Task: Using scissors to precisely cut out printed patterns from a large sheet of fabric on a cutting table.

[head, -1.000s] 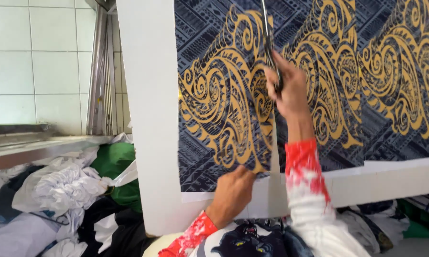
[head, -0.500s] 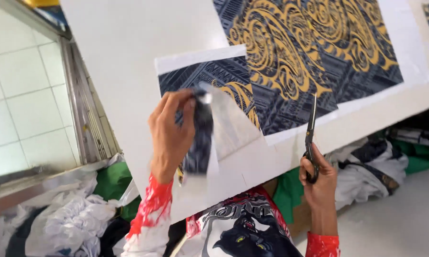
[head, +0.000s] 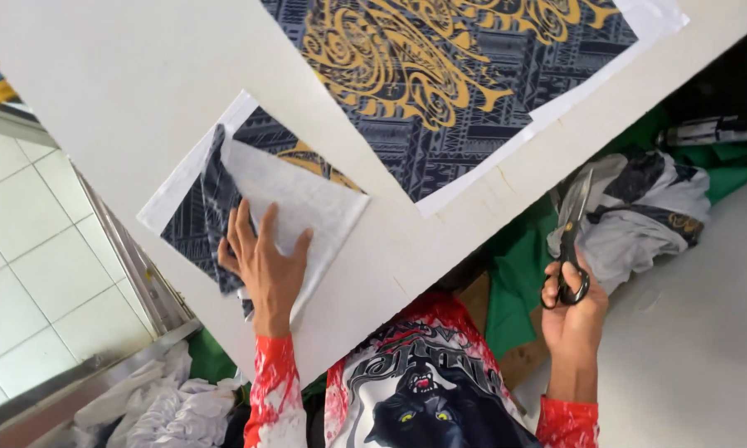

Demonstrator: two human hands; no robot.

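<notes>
A cut piece of dark blue and gold patterned fabric lies on a white table, its corner folded over to show the white underside. My left hand presses flat on that folded corner. The larger sheet of the same printed fabric lies further along the table, apart from the cut piece. My right hand is off the table edge and grips black-handled scissors, blades pointing up and closed.
Below the table edge lie heaps of cloth: green fabric, a grey and white bundle, white rags. A metal frame and white tiled wall are at the left.
My left hand has laid the cut piece down flat on the table and now presses on it. My right hand with the scissors has drawn away from the table edge.
</notes>
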